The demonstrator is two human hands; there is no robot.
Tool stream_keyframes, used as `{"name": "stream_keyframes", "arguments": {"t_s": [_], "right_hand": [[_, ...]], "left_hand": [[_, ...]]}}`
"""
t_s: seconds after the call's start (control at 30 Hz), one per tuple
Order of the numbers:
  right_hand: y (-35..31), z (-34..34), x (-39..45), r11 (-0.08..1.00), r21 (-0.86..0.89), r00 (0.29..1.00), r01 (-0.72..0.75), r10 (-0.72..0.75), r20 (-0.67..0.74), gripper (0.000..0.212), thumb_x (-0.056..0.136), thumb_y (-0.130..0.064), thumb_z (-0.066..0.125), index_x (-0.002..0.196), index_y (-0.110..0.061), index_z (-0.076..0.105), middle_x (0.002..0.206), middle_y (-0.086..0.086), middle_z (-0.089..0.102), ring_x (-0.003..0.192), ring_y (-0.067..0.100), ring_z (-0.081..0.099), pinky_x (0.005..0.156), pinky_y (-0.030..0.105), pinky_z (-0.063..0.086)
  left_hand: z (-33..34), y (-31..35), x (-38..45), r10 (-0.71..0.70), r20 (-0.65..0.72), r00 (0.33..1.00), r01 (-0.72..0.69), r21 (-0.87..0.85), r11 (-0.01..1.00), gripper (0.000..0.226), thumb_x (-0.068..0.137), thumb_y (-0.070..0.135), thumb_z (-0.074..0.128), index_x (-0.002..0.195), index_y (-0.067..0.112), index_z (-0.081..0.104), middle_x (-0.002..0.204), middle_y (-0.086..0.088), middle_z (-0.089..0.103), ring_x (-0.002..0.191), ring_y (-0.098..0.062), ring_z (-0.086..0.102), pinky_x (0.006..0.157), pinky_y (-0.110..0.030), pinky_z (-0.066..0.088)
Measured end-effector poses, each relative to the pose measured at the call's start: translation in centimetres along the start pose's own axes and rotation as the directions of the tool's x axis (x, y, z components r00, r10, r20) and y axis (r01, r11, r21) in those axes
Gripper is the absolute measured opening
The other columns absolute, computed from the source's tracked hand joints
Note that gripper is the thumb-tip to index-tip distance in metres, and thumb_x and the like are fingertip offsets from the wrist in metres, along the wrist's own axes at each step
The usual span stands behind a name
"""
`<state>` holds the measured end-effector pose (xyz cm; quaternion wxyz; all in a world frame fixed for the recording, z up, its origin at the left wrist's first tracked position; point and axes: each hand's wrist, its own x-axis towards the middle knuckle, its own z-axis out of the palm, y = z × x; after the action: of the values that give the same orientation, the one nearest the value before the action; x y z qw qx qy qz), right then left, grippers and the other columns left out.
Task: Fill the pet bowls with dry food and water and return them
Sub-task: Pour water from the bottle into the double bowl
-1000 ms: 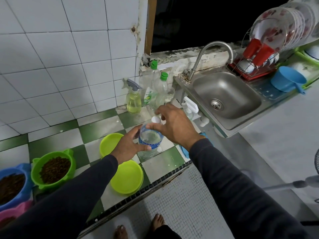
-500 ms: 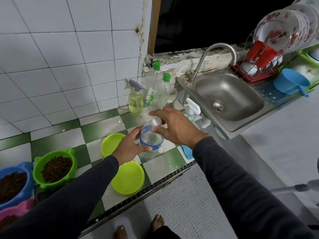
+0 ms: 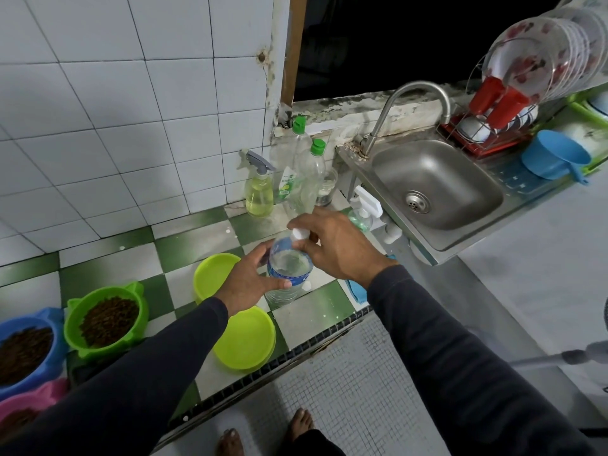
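Observation:
A clear water bottle [image 3: 287,274] with a blue label stands upright on the green-and-white tiled counter. My left hand [image 3: 250,281] grips its body. My right hand [image 3: 335,245] pinches the white cap [image 3: 300,234] at its top. Two empty lime-green bowls lie beside it: one [image 3: 210,274] behind my left wrist, one [image 3: 246,340] near the counter's front edge. At the left, a green bowl [image 3: 105,319] and a blue bowl [image 3: 23,353] hold brown dry food. A pink bowl [image 3: 29,403] shows at the lower left corner.
Spray bottle [image 3: 259,192], two green-capped bottles [image 3: 306,172] and a glass stand against the tiled wall. A steel sink [image 3: 434,182] with tap is at the right, a pump dispenser [image 3: 362,212] beside it, a dish rack [image 3: 500,110] and blue scoop [image 3: 552,159] beyond. My bare feet stand below.
Both hands stay on the bottle. My right hand's fingers have shifted around the cap, which shows more now; the view has drifted slightly.

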<state>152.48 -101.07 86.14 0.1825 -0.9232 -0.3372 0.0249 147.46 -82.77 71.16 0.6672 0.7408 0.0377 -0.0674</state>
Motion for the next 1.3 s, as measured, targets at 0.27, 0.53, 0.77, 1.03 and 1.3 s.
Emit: {"name": "stream_keyframes", "arguments": {"t_s": [0.27, 0.53, 0.77, 1.03, 1.3], "right_hand": [[-1.4, 0.5, 0.1, 0.983, -0.032, 0.980, -0.182, 0.179, -0.083, 0.059, 0.083, -0.066, 0.068, 0.107, -0.013, 0.057, 0.093, 0.005, 0.063, 0.079, 0.023, 0.056, 0.064, 0.032, 0.043], [-1.1, 0.3, -0.1, 0.995, -0.020, 0.993, -0.100, 0.098, -0.062, 0.024, 0.092, -0.027, 0.067, 0.111, -0.013, 0.065, 0.101, 0.011, 0.066, 0.091, 0.031, 0.061, 0.077, 0.039, 0.051], [-1.9, 1.1, 0.2, 0.977, 0.035, 0.971, -0.211, 0.213, -0.106, 0.018, 0.085, -0.017, 0.068, 0.100, -0.011, 0.063, 0.095, 0.011, 0.067, 0.084, 0.032, 0.061, 0.071, 0.038, 0.052], [-2.6, 0.9, -0.4, 0.962, 0.058, 0.956, -0.266, 0.271, -0.114, 0.025, 0.093, -0.029, 0.066, 0.112, -0.013, 0.064, 0.108, 0.010, 0.062, 0.095, 0.031, 0.060, 0.081, 0.042, 0.053], [-4.1, 1.3, -1.5, 0.956, -0.013, 0.955, -0.292, 0.291, -0.056, 0.051, 0.098, -0.030, 0.058, 0.145, -0.013, 0.047, 0.141, 0.015, 0.049, 0.129, 0.034, 0.044, 0.106, 0.049, 0.042]], "left_hand": [[0.0, 0.2, -0.1, -0.006, 0.013, 1.000, 0.006, 0.013, 1.000, 0.088, 0.062, 0.028, 0.098, 0.139, 0.034, 0.057, 0.135, 0.010, 0.066, 0.130, -0.013, 0.057, 0.106, -0.044, 0.053], [0.1, 0.3, -0.1, -0.013, -0.005, 1.000, 0.013, 0.010, 1.000, 0.086, 0.066, 0.018, 0.097, 0.141, 0.031, 0.056, 0.134, 0.010, 0.067, 0.129, -0.010, 0.058, 0.104, -0.040, 0.054], [0.3, 0.4, -0.4, -0.011, -0.037, 0.999, 0.013, 0.032, 0.999, 0.089, 0.060, 0.035, 0.097, 0.139, 0.033, 0.056, 0.132, 0.012, 0.067, 0.128, -0.010, 0.058, 0.101, -0.039, 0.056], [0.2, 0.8, -0.5, -0.039, -0.022, 0.999, 0.041, 0.077, 0.996, 0.086, 0.070, 0.018, 0.095, 0.143, 0.034, 0.053, 0.134, 0.014, 0.066, 0.129, -0.009, 0.057, 0.102, -0.036, 0.055], [-0.9, 2.0, -3.3, -0.080, -0.031, 0.996, 0.085, 0.255, 0.963, 0.088, 0.082, 0.037, 0.085, 0.156, 0.029, 0.039, 0.154, 0.000, 0.049, 0.142, -0.021, 0.045, 0.110, -0.038, 0.044]]}}
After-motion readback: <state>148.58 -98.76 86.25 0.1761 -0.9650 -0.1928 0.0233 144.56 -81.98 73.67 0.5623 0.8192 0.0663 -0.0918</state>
